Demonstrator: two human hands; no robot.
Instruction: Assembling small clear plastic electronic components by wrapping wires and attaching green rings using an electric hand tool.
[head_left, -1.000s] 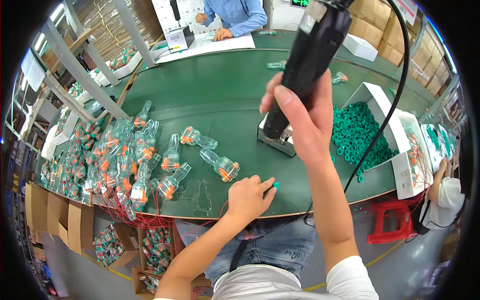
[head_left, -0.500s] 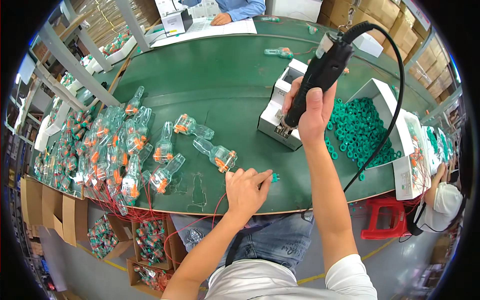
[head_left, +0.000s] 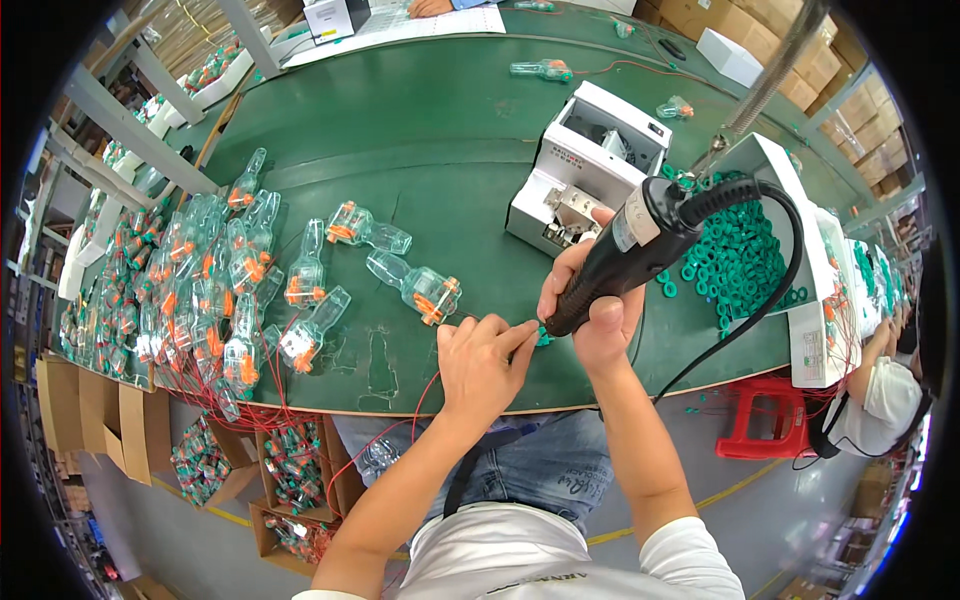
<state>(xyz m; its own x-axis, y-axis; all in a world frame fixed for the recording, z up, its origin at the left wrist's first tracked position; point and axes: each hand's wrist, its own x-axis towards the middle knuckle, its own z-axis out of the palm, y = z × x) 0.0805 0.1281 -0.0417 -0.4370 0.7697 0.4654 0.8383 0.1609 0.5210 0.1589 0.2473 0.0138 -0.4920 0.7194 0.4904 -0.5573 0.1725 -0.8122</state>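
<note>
My right hand (head_left: pixel 603 318) is closed around a black electric screwdriver (head_left: pixel 635 245), tilted with its cable at the upper end. The screwdriver's lower end meets a small green part (head_left: pixel 544 337) on the table. My left hand (head_left: pixel 484 362) has its fingers bent and holds that part at its fingertips; fingers and screwdriver partly hide it. A red wire (head_left: pixel 428 393) runs out below the left hand. Just beyond the left fingers lies a clear bottle-shaped plastic piece (head_left: pixel 418 286) with orange fittings. Past the right hand stands a white screw feeder (head_left: pixel 541 210).
Many similar clear pieces (head_left: pixel 205 270) are heaped at the left. A white box (head_left: pixel 785 200) with green rings (head_left: pixel 735 255) stands right. The screwdriver hangs from a spring (head_left: pixel 782 65). A red stool (head_left: pixel 765 420) is at lower right; a person's hand (head_left: pixel 430 8) rests across the table.
My right hand has brought the screwdriver down and left from the screw feeder to the green part at my left fingertips. The head view has shifted slightly.
</note>
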